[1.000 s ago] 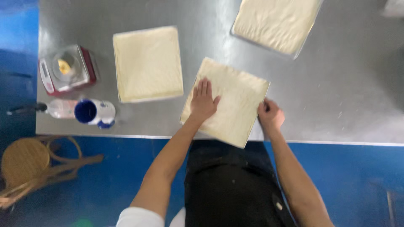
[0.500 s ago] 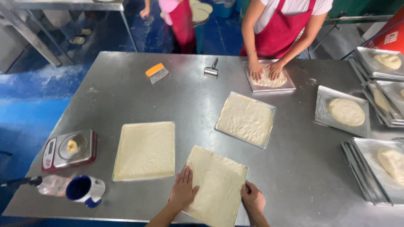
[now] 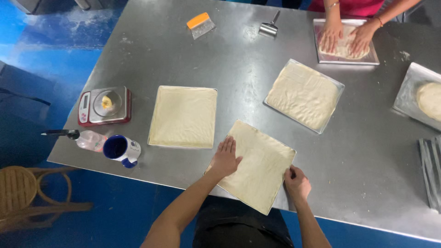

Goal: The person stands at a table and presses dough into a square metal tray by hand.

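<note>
A square tray of flattened dough [image 3: 257,172] is placed at the near edge of the steel table [image 3: 229,59], turned diagonally so one corner points toward the person. The left hand [image 3: 225,158] is laid flat on the dough, fingers released and spread. The right hand [image 3: 297,183] is closed on the tray's right corner. A small label is seen on the bottle [image 3: 89,139] beside the blue mug [image 3: 120,149].

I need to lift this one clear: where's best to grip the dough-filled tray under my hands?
Grip the near tray by its bare metal rim at two opposite corners, coming from the table's near edge. It sits turned cornerwise with one corner overhanging, and dough covers its whole top.
</note>
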